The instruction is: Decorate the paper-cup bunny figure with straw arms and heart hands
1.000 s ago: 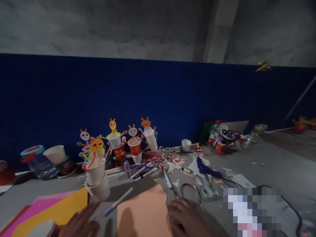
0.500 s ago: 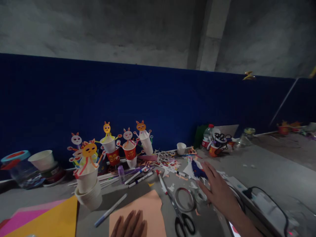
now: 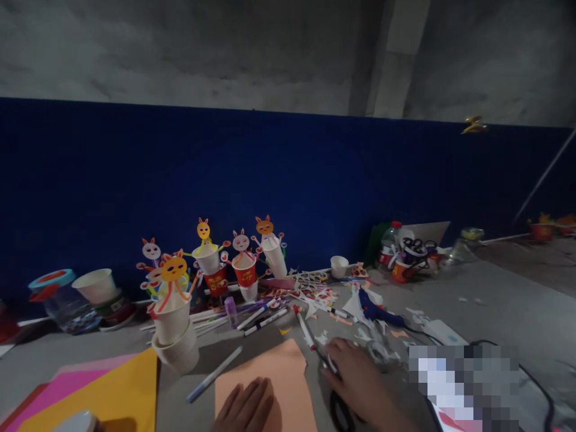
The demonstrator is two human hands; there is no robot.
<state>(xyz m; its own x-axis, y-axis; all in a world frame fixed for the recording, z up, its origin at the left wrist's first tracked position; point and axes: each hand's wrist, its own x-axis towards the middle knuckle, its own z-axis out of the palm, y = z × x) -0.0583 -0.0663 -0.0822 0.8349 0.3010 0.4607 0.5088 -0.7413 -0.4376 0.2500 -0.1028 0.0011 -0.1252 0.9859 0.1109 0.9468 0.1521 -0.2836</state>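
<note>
Head view: nearest you, your left hand (image 3: 246,403) lies flat on the peach paper (image 3: 288,378), fingers extended and gripping nothing. Just right of that sheet, your right hand (image 3: 355,378) covers the scissors (image 3: 333,411) — whether its fingers are closed around them, you cannot tell. The sheet's right edge looks partly trimmed, but most of it seems uncut, so work on this piece appears barely begun. Beyond lie pens (image 3: 265,322) and cut scraps (image 3: 315,288). Toward the back, several animal figures (image 3: 174,267) stand in paper cups (image 3: 173,321) — apparently done.
</note>
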